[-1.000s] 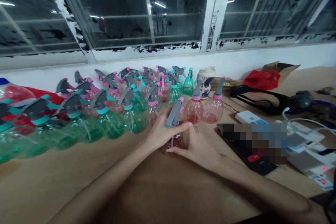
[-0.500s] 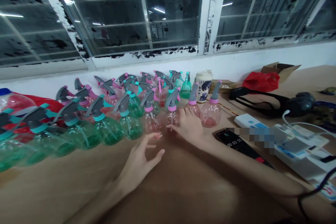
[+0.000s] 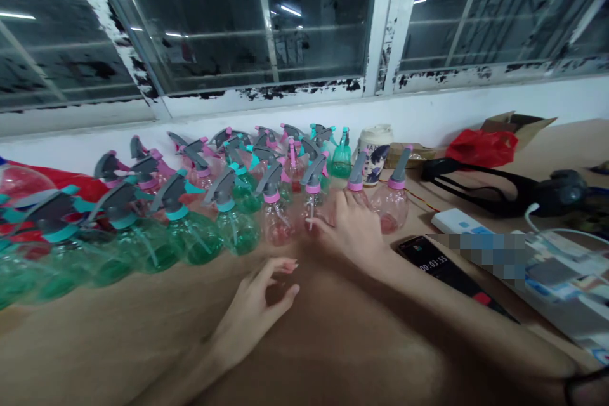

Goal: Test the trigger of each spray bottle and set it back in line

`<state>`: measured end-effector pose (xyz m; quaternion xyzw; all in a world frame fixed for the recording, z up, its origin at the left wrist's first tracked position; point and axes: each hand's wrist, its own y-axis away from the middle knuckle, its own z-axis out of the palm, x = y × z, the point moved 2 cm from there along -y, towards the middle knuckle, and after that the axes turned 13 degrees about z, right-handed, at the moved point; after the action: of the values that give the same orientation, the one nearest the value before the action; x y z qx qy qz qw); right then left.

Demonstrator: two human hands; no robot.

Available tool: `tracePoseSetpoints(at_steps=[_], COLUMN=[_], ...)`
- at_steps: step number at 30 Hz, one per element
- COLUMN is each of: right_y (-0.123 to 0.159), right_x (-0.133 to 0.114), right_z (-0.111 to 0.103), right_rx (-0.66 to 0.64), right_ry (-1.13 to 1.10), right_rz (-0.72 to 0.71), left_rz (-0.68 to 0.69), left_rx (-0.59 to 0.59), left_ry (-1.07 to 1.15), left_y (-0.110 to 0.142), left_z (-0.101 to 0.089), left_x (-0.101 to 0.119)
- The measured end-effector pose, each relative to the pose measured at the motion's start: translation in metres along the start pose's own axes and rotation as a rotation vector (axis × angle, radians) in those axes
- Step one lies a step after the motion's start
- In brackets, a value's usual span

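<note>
Head view: left hand (image 3: pixel 250 306) hung over the bench (image 3: pixel 143 323), fingers apart; right hand (image 3: pixel 356 229) was at a pink-collared spray bottle (image 3: pixel 313 193), fingers' grip unclear.

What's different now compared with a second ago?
The pink spray bottle both hands held has moved forward into the row. The left hand let go and drew back; the right hand stays by the bottle. The green bottles and white cup haven't moved.

Bare forearms (image 3: pixel 451 306), slender bare fingers (image 3: pixel 277 264)
</note>
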<state>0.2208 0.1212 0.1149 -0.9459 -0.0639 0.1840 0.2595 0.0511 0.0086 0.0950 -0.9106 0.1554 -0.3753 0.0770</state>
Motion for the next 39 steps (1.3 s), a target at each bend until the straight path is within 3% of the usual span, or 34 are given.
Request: tracePoseSetpoints(at_steps=[6,11,17,22,30,35,39], right_y=[0.002,-0.01,-0.02,-0.015,0.036,0.067,0.087], right_x=[0.049,0.063,0.054,0.052,0.043,0.014,-0.015], right_z=[-0.025,-0.014,0.003,0.0,-0.021,-0.036,-0.035], right_rx=[0.063,-0.016,-0.107,-0.101,-0.118,-0.18,-0.219], right_ry=[0.04,-0.003,-0.032,-0.017,0.044,0.009,-0.093], right_rz=[0.168,0.187,0.204,0.193,0.072,-0.08,-0.137], left_rz=[-0.02,0.004,0.002,0.036,0.058,0.107,0.149], left_rx=[-0.004,0.015,0.019,0.007,0.054,0.084,0.096], left_ry=[0.079,0.191,0.272,0.292,0.225,0.165,0.113], left_y=[-0.005,-0.023,-0.041,-0.036,-0.024,-0.02,-0.012], left_z=[-0.001,0.003,0.008,0.009,0.004,-0.005,-0.012], left_x=[-0.006,-0.01,-0.002,0.005,0.018,0.032,0.04])
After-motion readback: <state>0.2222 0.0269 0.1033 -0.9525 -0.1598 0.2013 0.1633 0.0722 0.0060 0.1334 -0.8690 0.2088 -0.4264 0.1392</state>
